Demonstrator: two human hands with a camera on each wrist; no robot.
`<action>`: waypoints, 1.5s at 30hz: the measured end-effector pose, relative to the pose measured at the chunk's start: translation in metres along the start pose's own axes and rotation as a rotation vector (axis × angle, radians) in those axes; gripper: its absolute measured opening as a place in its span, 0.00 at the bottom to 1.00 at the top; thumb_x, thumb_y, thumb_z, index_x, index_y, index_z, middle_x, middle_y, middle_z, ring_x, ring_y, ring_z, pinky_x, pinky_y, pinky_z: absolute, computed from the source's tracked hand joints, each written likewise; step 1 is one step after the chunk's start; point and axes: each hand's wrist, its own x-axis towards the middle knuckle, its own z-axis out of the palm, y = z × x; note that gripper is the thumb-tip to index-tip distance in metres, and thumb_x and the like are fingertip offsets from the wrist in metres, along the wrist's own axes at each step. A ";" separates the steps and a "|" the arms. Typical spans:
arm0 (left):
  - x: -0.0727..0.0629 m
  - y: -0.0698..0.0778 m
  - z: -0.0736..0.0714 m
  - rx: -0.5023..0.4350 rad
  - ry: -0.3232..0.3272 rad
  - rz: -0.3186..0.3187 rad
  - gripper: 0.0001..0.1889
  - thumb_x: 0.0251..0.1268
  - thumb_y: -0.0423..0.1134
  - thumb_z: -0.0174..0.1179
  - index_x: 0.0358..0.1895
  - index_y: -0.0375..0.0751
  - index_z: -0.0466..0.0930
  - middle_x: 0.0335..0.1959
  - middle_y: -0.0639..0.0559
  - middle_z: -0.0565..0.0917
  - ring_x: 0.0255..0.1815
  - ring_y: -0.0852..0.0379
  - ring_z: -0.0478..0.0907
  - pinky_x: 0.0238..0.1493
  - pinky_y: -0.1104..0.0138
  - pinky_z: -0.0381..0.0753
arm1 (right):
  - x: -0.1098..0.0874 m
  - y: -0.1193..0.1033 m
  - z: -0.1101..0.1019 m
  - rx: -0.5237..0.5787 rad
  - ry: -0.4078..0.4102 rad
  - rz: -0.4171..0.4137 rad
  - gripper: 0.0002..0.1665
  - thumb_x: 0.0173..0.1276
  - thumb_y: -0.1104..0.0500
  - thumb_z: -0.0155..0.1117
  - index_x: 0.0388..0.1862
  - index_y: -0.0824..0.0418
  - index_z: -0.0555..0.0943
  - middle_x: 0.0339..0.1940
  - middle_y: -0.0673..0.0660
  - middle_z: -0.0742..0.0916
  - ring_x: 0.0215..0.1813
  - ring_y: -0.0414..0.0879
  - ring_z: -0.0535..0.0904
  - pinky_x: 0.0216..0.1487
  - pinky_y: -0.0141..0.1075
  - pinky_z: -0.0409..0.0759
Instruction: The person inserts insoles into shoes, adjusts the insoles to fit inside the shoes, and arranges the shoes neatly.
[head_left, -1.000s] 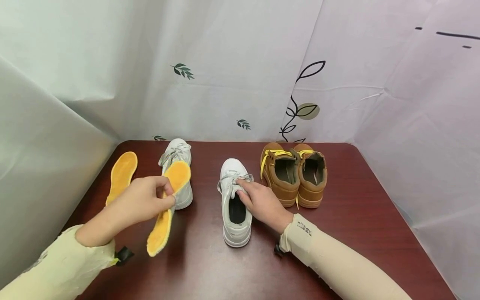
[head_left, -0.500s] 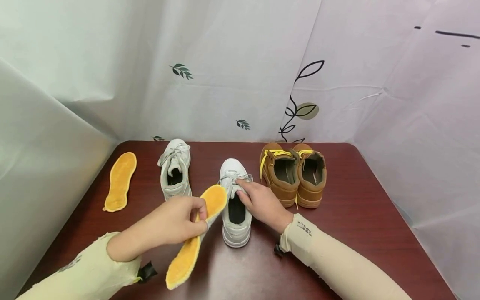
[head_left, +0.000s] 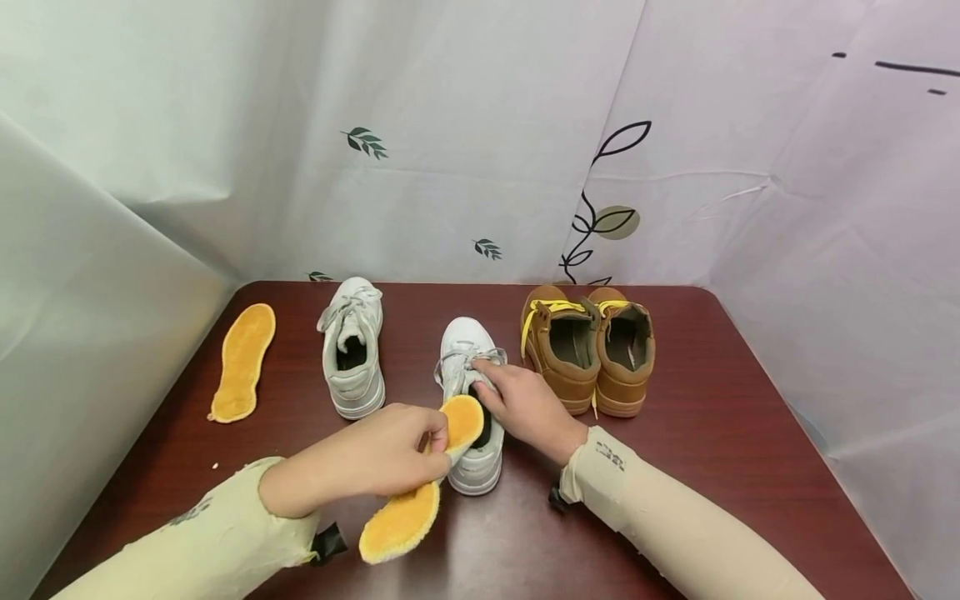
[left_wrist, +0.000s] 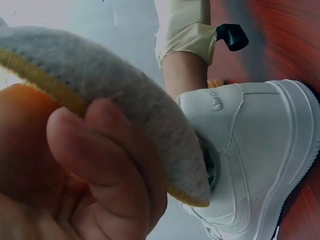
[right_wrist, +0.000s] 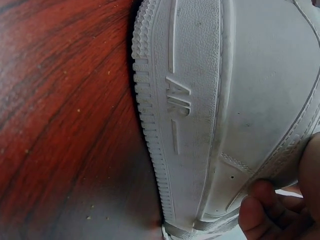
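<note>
My left hand pinches a yellow fuzzy insole near its middle. The insole tilts, its front end over the opening of a white sneaker and its other end off to the lower left. Its grey felt underside faces the left wrist camera, with the sneaker's opening right beyond its tip. My right hand grips the sneaker's tongue by the laces from the right side. In the right wrist view, curled fingers sit at the upper of the sneaker. The sneaker stands upright, toe pointing away.
A second yellow insole lies flat at the table's left. Beside it stands another white sneaker. Two brown shoes with yellow laces stand close together on the right. White patterned sheeting surrounds the dark red table.
My left hand has carried the insole rightward, from in front of the other white sneaker to over the opening of the gripped one. My right hand has stayed on the sneaker.
</note>
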 end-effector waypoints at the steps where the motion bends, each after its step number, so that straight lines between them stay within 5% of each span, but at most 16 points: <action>1: 0.001 0.001 -0.001 -0.003 -0.003 -0.001 0.07 0.52 0.41 0.59 0.21 0.55 0.72 0.13 0.64 0.71 0.14 0.66 0.69 0.20 0.68 0.70 | 0.000 0.000 0.000 -0.001 0.000 0.000 0.23 0.77 0.50 0.55 0.67 0.54 0.78 0.60 0.54 0.86 0.59 0.47 0.84 0.59 0.43 0.80; 9: 0.006 -0.001 -0.006 -0.047 -0.053 -0.044 0.06 0.56 0.41 0.57 0.23 0.52 0.73 0.15 0.61 0.71 0.12 0.64 0.67 0.20 0.67 0.70 | 0.002 -0.004 -0.004 -0.047 -0.041 -0.029 0.24 0.78 0.50 0.54 0.68 0.56 0.76 0.60 0.56 0.86 0.59 0.48 0.84 0.59 0.43 0.80; 17: 0.010 -0.002 -0.008 -0.137 -0.115 -0.096 0.07 0.57 0.40 0.57 0.23 0.49 0.74 0.14 0.58 0.72 0.05 0.63 0.66 0.11 0.70 0.69 | 0.010 -0.002 -0.016 -0.023 -0.167 -0.029 0.24 0.79 0.49 0.51 0.69 0.55 0.76 0.57 0.55 0.87 0.54 0.46 0.85 0.57 0.43 0.81; 22: 0.016 -0.002 -0.010 -0.117 -0.114 -0.085 0.08 0.56 0.42 0.57 0.21 0.49 0.73 0.13 0.60 0.70 0.07 0.64 0.65 0.15 0.70 0.65 | 0.017 -0.002 -0.025 0.050 -0.262 0.001 0.24 0.79 0.49 0.52 0.68 0.53 0.77 0.30 0.50 0.87 0.35 0.41 0.83 0.49 0.38 0.81; 26: 0.021 -0.001 -0.012 -0.141 -0.141 -0.124 0.10 0.56 0.42 0.57 0.19 0.48 0.72 0.11 0.59 0.70 0.05 0.64 0.63 0.12 0.72 0.63 | 0.020 -0.002 -0.028 0.067 -0.302 0.006 0.23 0.78 0.49 0.52 0.68 0.50 0.77 0.24 0.46 0.82 0.31 0.39 0.78 0.46 0.35 0.79; 36: 0.030 0.004 -0.010 -0.195 -0.186 -0.200 0.07 0.59 0.41 0.56 0.25 0.45 0.75 0.10 0.55 0.71 0.03 0.59 0.66 0.09 0.71 0.66 | 0.019 -0.008 -0.020 -0.073 -0.232 -0.053 0.16 0.77 0.51 0.51 0.58 0.52 0.78 0.18 0.48 0.78 0.22 0.40 0.75 0.31 0.37 0.78; 45: 0.035 0.010 0.000 0.042 -0.146 -0.130 0.19 0.58 0.62 0.62 0.29 0.51 0.73 0.13 0.62 0.79 0.16 0.61 0.77 0.24 0.64 0.74 | 0.016 -0.010 -0.017 -0.122 -0.165 -0.089 0.09 0.76 0.53 0.53 0.49 0.53 0.77 0.17 0.49 0.76 0.21 0.42 0.76 0.26 0.40 0.77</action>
